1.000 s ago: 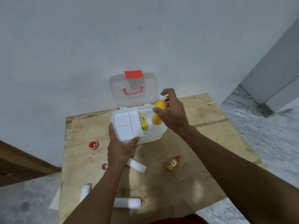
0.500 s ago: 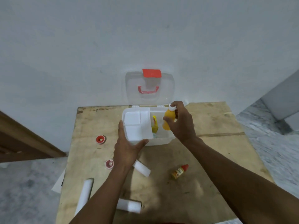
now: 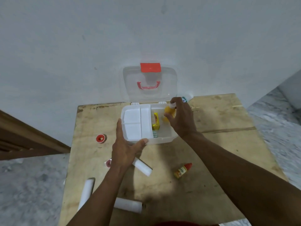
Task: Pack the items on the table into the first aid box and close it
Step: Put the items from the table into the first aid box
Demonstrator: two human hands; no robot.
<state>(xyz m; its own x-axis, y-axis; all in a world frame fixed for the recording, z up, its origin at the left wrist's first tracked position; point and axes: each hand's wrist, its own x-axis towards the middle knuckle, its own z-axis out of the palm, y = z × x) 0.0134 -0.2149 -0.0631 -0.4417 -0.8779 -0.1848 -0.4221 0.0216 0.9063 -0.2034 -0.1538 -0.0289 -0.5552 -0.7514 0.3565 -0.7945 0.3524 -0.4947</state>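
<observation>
Both hands meet the first aid box (image 3: 162,139): our left hand (image 3: 126,146) clasps its near corner; our right hand (image 3: 181,119) grips a yellow bottle (image 3: 168,111) inside it.

— What is the person wearing on the arms?
— Nothing that shows: both forearms are bare from wrist to the frame's lower edge, with no sleeve, watch or band in sight.
— And the hands?
— The left hand (image 3: 124,152) and the right hand (image 3: 182,118) are ungloved, with no rings that can be made out.
— Any clothing at all?
— Only a sliver of red garment (image 3: 184,223) at the bottom edge, too cropped to identify.
</observation>
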